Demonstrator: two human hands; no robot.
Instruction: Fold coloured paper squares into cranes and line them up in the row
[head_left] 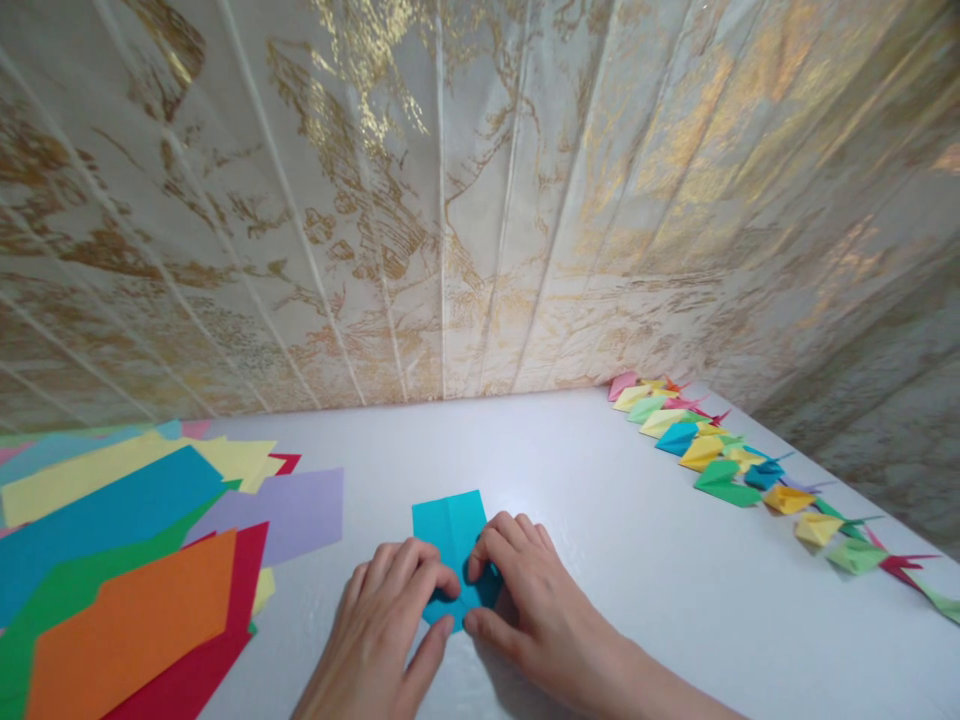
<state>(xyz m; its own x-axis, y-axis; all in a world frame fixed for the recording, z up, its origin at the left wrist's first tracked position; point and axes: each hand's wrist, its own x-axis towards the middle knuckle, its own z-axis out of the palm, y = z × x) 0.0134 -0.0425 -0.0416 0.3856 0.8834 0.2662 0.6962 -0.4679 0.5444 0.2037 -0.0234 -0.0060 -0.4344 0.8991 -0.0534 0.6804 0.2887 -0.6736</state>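
A turquoise sheet of paper (pixel 450 530) lies on the white table, with a crease down its middle and its near corners folded inward. My left hand (pixel 397 620) rests at its lower left, index finger and thumb closed on the near left part of the paper. From the right, my right hand (pixel 525 590) bends its fingers over the right edge, its thumb near the bottom tip. Both hands partly cover the lower half of the sheet.
Loose coloured sheets, with an orange one (pixel 135 630) on top and a purple one (pixel 300 515) beside, spread over the left of the white table (pixel 600 640). Several folded paper figures (pixel 724 482) line the right edge. A gold-patterned curtain (pixel 442 200) hangs behind.
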